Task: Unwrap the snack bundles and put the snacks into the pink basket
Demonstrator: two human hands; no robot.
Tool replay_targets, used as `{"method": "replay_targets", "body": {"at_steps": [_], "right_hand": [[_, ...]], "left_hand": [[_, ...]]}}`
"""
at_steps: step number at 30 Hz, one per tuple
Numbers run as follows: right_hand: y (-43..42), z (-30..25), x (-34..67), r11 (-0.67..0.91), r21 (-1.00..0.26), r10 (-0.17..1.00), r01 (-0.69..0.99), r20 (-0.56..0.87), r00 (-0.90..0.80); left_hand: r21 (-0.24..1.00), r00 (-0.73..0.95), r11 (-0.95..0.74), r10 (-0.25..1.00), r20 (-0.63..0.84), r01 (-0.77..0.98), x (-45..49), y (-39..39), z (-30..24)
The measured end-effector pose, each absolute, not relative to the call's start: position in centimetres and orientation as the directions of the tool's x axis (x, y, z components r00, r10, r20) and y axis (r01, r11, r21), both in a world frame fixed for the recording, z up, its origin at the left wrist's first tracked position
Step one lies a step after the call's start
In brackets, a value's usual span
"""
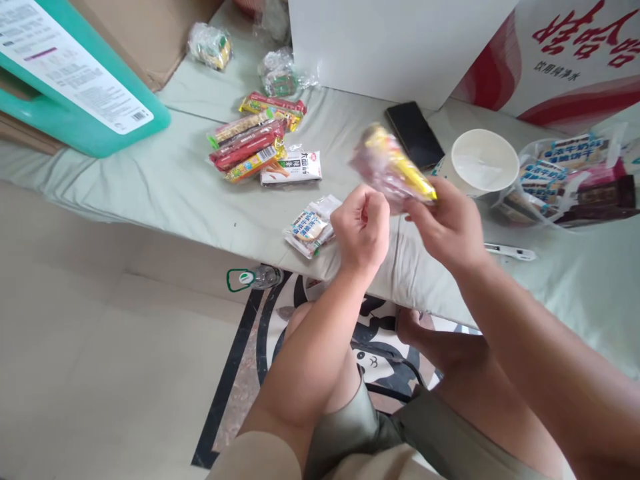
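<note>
My right hand (447,223) pinches a clear-wrapped snack packet (390,170) with yellow and pink print, held up over the pale green sheet (165,180); the packet is blurred. My left hand (361,227) is curled into a fist just left of it, at the packet's lower edge. Whether its fingers grip the wrapper is hidden. A small biscuit packet (311,228) lies on the sheet beside my left hand.
Several snack bars (253,141) lie in a pile further back, with a white packet (293,168). A black phone (414,135), a white paper bowl (484,161) and a plastic bag of snacks (575,183) sit right. Teal stool (75,87) and boxes behind.
</note>
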State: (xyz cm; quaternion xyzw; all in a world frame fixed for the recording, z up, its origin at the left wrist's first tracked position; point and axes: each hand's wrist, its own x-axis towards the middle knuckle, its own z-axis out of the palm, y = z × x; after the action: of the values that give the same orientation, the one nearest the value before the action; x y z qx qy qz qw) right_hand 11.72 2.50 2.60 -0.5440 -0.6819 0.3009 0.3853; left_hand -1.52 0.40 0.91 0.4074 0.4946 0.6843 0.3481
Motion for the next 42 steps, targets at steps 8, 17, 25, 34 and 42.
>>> {"method": "replay_targets", "body": {"at_steps": [8,17,25,34,42], "right_hand": [[-3.8,-0.7,17.1,-0.072,-0.997,0.997,-0.038,-0.073,0.018],[-3.5,-0.6,24.5,0.126,-0.593,0.941,0.795,0.325,0.094],[-3.8,-1.9,27.8,0.005,-0.285,0.983,0.958,0.176,0.048],[-4.8,0.3,26.4,-0.101,-0.844,0.979,0.526,0.009,0.202],[-5.3,1.8,23.3,-0.322,-0.926,0.941,-0.198,-0.288,-0.180]], "left_hand": [[0.951,0.165,0.066,0.986,-0.015,-0.303,1.6,0.6,-0.6],[0.954,0.188,0.148,0.977,-0.100,-0.262,4.0,1.9,-2.4],[0.964,0.240,0.156,0.965,-0.102,-0.215,4.0,1.9,-3.5],[0.967,0.325,0.082,0.946,0.001,-0.241,5.4,1.2,-3.9],[0.980,0.411,0.037,0.910,0.047,-0.194,6.5,0.5,-3.9]]}}
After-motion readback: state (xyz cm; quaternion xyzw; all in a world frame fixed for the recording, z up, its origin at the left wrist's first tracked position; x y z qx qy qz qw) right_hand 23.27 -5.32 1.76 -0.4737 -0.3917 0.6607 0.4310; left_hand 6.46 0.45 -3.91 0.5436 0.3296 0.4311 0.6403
